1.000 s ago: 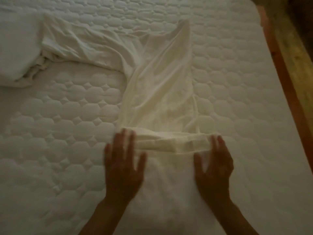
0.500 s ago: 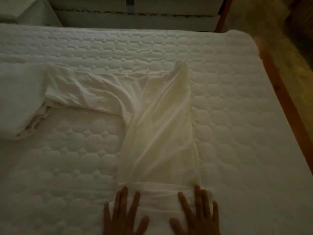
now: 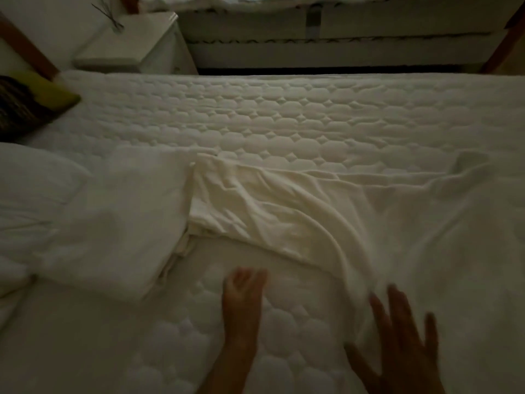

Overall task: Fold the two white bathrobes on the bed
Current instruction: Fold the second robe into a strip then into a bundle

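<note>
A white bathrobe [image 3: 298, 214] lies spread and wrinkled across the middle and right of the quilted bed [image 3: 284, 118], one sleeve reaching left. My right hand [image 3: 403, 345] rests flat with fingers spread on the robe's near part at the lower right. My left hand [image 3: 241, 297] hovers over bare mattress just below the sleeve, fingers loosely curled and holding nothing. At the left lies a second white bundle [image 3: 119, 223], folded flat, its layered edges showing beside the sleeve's end.
A white pillow [image 3: 31, 189] sits at the far left, with a dark and yellow-green cushion [image 3: 28, 106] behind it. A white bedside table [image 3: 127, 44] and a second bed [image 3: 326, 32] stand beyond the far edge.
The view has swung up and to the left, so the far bed and table now show. Both hands have left the robe's near fold; the left hand has moved onto bare mattress toward the sleeve.
</note>
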### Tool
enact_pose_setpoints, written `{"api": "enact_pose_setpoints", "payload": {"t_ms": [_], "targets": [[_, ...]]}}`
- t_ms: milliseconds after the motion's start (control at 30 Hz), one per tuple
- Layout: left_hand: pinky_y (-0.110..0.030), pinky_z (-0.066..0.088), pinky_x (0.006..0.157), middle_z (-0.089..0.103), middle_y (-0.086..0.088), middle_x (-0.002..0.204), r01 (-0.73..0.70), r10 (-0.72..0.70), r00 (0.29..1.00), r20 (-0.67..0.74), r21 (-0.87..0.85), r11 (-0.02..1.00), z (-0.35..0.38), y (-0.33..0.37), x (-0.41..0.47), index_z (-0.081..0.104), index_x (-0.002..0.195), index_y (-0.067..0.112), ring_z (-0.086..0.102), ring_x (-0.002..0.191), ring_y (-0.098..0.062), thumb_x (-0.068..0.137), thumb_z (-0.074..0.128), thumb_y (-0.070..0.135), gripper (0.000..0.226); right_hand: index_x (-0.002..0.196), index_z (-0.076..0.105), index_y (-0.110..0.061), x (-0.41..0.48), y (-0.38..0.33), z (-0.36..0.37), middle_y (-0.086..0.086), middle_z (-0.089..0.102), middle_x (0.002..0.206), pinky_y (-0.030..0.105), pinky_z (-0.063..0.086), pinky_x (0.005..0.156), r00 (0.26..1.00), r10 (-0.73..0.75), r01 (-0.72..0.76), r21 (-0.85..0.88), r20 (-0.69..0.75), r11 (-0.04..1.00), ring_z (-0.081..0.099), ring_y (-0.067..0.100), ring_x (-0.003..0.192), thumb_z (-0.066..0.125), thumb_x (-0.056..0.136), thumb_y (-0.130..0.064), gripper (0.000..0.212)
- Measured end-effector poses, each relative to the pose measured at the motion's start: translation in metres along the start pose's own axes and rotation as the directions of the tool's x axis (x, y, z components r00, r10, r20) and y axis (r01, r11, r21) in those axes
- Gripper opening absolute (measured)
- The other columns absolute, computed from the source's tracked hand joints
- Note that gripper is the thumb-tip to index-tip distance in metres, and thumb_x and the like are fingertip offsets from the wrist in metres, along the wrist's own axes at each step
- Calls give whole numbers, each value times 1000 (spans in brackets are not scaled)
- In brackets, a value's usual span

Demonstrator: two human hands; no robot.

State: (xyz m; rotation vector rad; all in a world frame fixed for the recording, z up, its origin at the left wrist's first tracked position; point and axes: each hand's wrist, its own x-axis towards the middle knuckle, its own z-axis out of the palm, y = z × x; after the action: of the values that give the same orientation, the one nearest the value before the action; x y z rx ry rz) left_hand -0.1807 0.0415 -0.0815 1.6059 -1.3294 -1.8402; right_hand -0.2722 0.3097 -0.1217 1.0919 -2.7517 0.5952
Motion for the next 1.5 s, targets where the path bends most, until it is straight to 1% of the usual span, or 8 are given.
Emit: {"api": "enact_pose_setpoints", "payload": {"t_ms": [233,567,800,900,1200,1300,1433,1500], "targets": [[-54,55,92,69,-12,120,183,-152,983,101,-548,816,9,110,119,61,127,15,69,105,-33,79,77,48,61,162,8,-27,195,-164,28,0,4,170,39,18,125,887,-5,-193,380,462,904,9,19,156,58,92,-62,93],[-6,46,75,58,21,94,-804,685,544,485,65,592,165,150,-57,50,110,31,60,85,7,89,64,35,26,136,49,3,238,-76,-110,20,63,115,47,56,91,904,373,-226,974,210,-3,65,35,106,74,85,-31,66],[-33,50,93,66,12,121,-894,144,386,911,331,302,209,33,-72,62,123,32,63,107,-11,82,59,70,56,131,65,-9,121,87,-102,11,74,115,35,61,74,396,626,-601,705,672,-377,74,26,95,61,85,-57,66],[-47,40,106,66,4,131,-920,517,370,772,383,88,209,21,-52,69,117,29,59,123,-22,90,50,59,44,113,73,-16,115,106,-93,2,79,102,37,60,83,413,692,-706,688,592,-167,76,19,92,78,78,-47,48],[-60,-5,119,-14,2,169,-793,26,568,822,556,-249,203,40,-24,3,155,50,-14,155,-22,83,20,86,82,86,78,-26,115,150,-109,-4,77,88,46,62,82,446,852,-782,581,273,224,74,20,86,85,79,-27,10],[-58,7,118,3,-1,170,-793,107,550,828,558,-244,202,31,-22,21,153,50,5,155,-23,85,21,84,77,125,68,-13,106,156,-102,8,72,116,50,57,95,381,847,-913,295,372,281,69,26,103,83,76,-43,59],[-61,3,117,3,-7,170,-799,369,448,814,550,-244,214,21,-3,16,154,53,2,155,-32,88,20,80,72,159,25,-25,125,129,-90,14,29,161,48,24,119,816,551,-553,43,-176,832,29,31,148,61,92,-48,80],[-64,-7,118,-16,-5,168,-779,288,483,827,556,-290,212,3,16,-7,153,56,-19,153,-32,84,13,87,77,159,10,-44,131,122,-69,10,3,169,52,7,123,926,378,-373,-142,14,917,5,27,156,45,94,-65,77]]}}
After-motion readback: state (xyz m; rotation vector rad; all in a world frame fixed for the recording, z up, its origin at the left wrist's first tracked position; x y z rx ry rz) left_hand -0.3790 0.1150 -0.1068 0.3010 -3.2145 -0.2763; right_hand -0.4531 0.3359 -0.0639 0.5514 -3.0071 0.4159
